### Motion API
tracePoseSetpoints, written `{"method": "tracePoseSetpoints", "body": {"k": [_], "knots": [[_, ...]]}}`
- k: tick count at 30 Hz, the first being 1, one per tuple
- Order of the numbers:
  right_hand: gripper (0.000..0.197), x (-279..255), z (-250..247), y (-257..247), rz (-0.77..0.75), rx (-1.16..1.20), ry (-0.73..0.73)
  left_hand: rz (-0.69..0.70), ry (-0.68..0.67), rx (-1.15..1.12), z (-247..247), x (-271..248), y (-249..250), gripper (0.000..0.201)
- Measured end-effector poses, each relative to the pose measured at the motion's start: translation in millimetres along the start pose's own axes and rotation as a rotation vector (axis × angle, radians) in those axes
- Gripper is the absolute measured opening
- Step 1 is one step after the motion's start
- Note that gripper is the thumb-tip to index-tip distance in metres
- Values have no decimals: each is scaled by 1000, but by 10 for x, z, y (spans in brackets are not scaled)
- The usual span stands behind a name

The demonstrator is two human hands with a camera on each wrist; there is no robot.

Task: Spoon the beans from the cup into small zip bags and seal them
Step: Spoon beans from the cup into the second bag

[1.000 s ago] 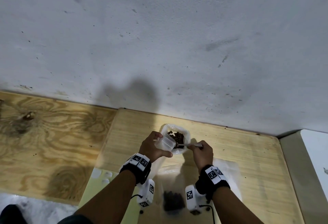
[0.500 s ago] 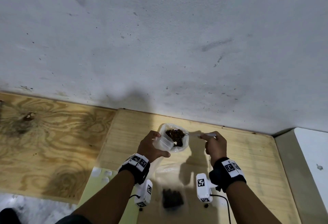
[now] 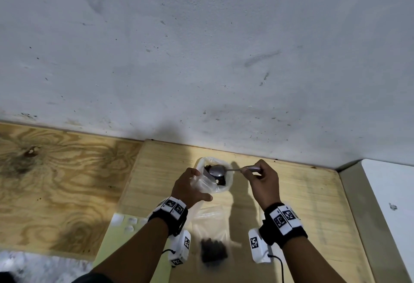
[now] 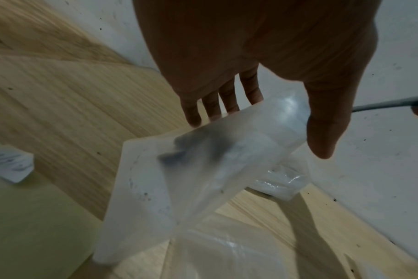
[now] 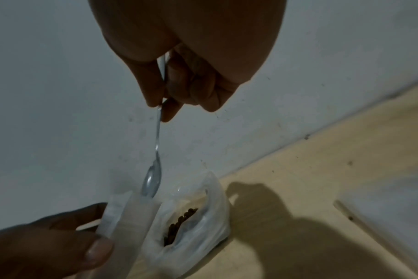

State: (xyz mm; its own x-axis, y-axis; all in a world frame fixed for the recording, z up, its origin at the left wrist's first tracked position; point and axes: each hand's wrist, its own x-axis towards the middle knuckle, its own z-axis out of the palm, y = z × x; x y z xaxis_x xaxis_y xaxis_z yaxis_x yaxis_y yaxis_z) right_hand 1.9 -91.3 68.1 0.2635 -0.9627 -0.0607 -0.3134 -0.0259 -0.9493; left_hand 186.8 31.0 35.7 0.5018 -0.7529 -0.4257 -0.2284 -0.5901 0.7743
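The spoon [image 3: 216,170] hangs with its bowl at the mouth of the small zip bag [image 3: 205,184], above the beans [image 5: 179,222] in a plastic-lined cup [image 3: 225,187]; its handle runs rightward into the right hand [image 3: 261,182], which pinches it, bowl toward the left. The left hand [image 3: 188,187] grips the bag, whose long axis hangs slanting downward. This looks like tipping a spoonful in; next likely calls for another scoop, keeping the mouth open.
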Motion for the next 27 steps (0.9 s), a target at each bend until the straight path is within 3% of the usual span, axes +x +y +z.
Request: {"method": "tracePoseSetpoints", "body": {"k": [4, 12, 21, 27], "knots": [[24, 10, 48, 108, 24, -77, 105, -44, -12, 11, -9, 55, -39, 72], [37, -6, 360, 375, 109, -180, 102, -76, -52, -15, -35, 181, -53, 73], [35, -41, 594, 453, 467, 11, 38, -51, -83, 16, -53, 193, -35, 71], [39, 36, 496, 472, 631, 93, 105, -38, -75, 23, -89, 176, -36, 71]]}}
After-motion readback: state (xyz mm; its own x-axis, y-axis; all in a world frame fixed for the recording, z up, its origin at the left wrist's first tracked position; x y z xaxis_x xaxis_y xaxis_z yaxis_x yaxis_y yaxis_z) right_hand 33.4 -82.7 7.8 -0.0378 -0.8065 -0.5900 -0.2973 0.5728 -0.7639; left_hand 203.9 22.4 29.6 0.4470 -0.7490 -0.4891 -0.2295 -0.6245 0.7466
